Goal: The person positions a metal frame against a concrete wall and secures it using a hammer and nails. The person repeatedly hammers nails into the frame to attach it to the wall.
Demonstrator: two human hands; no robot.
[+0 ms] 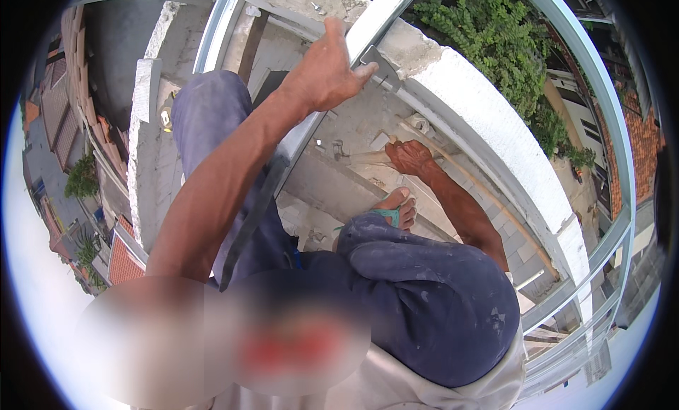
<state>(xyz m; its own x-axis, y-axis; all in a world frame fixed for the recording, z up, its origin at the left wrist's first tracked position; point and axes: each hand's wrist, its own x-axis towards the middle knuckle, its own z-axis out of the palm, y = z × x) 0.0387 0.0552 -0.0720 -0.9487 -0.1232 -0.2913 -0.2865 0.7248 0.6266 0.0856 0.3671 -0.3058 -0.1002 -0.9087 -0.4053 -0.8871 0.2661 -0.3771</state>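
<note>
White wall [488,102] | metal beam [378,19] already across, fastening unclear | left hand [322,74]: grip wide, over beam | right hand [412,157]: grip holding hammer [369,158]

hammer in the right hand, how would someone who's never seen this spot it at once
Start at the thick white-topped wall curving down the right side, then look inside it, above the foot with the green strap. There the right hand grips the hammer, whose pale handle runs left to a grey head, the only hand-held tool in view.
</note>
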